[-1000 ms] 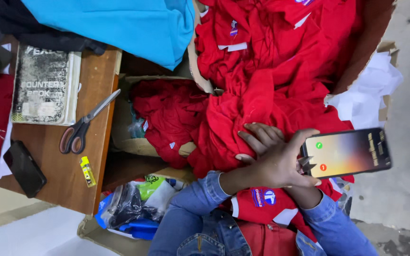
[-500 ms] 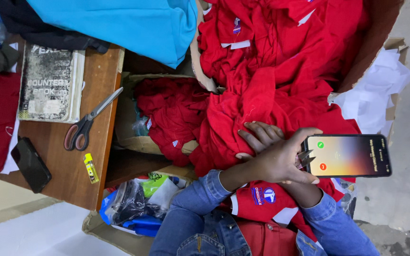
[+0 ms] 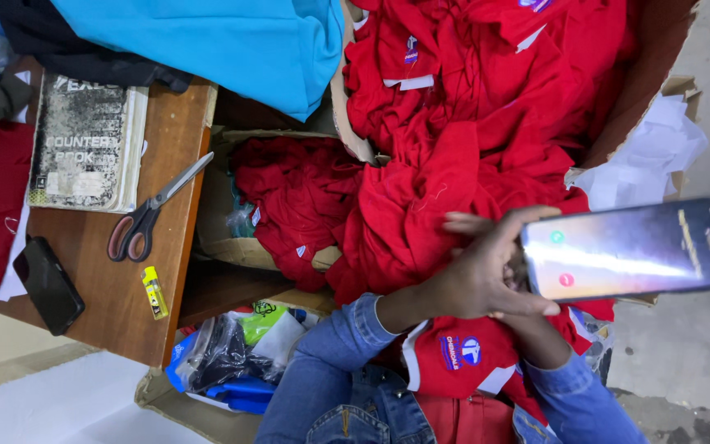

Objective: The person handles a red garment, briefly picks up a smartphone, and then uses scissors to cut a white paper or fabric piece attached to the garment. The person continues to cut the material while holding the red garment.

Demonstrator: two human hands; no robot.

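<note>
One smartphone (image 3: 633,248) with a lit screen is being gripped by the left hand (image 3: 486,275), above the heap of red shirts (image 3: 454,164). The right hand (image 3: 527,325) is being hidden beneath; its grip cannot be told. Left of the heap, one pair of scissors (image 3: 145,215), one notebook (image 3: 84,148) and one dark phone (image 3: 47,284) are lying on the wooden table (image 3: 100,312).
</note>
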